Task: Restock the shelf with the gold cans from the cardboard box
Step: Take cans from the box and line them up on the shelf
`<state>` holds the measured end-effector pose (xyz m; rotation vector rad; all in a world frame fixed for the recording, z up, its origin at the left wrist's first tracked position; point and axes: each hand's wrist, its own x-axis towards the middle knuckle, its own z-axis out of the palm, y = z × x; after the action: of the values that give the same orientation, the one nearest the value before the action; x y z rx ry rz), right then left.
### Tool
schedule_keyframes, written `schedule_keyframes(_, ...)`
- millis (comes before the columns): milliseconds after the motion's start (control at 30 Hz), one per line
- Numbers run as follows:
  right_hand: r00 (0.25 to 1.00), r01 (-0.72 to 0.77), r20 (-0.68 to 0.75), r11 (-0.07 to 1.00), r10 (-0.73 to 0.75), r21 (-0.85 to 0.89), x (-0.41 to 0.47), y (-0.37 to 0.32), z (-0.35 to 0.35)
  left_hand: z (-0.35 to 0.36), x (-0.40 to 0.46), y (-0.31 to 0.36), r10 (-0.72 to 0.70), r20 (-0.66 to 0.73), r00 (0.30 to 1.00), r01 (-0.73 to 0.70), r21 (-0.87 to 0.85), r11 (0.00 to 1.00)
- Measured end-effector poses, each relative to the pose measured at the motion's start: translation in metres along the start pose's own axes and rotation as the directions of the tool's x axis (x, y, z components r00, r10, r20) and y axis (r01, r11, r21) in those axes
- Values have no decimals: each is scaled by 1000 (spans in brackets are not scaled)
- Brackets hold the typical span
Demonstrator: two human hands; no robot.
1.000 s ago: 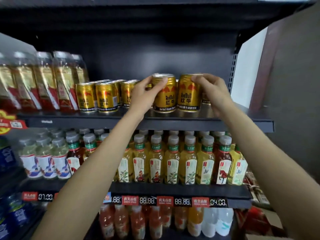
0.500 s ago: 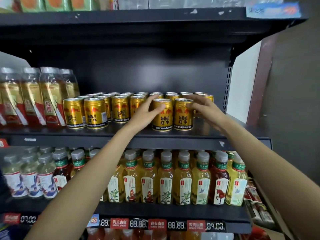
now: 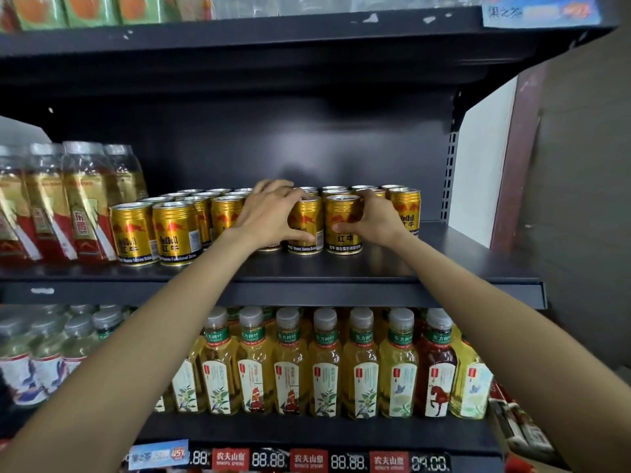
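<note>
Several gold cans stand in rows on the dark middle shelf. My left hand grips one gold can, thumb across its front and fingers over its top. Beside it, my right hand grips a second gold can, thumb on its front and fingers round its right side. Both cans stand upright on the shelf, side by side, in front of the back rows. Two more gold cans stand at the front left. The cardboard box is not in view.
Tall clear bottles with red and gold labels fill the shelf's left end. Bare shelf lies right of the cans up to a white panel. Tea bottles line the shelf below. Another shelf hangs overhead.
Both hands have set the two cans down on the shelf and pushed them back toward the other rows. The view has tilted upward, so the shelf sits lower in frame.
</note>
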<state>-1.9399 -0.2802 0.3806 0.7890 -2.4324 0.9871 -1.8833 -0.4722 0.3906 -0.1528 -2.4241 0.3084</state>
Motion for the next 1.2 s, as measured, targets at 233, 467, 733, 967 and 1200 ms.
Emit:
schedule_keyframes(233, 999, -32, -37, 999, 32, -21, 12, 1, 12, 16, 3, -13, 7, 10, 1000, -7, 31, 1000)
schedule_keyframes(467, 1000, -18, 22, 1000, 18, -4, 10, 4, 10, 30, 1, -17, -11, -25, 1000, 11, -19, 1000)
schedule_keyframes(733, 1000, -1, -3, 1000, 1, -3, -1, 6, 0, 33, -6, -20, 30, -94, 995, -39, -99, 994)
schedule_keyframes(967, 996, -30, -82, 994, 21, -105, -4, -4, 14, 33, -6, -23, 38, -120, 992, -53, -123, 991)
schedule_keyframes(1200, 995, -21, -96, 991, 8, -132, -3, 1, 18, 33, -10, -22, 52, -145, 988, -72, -133, 989)
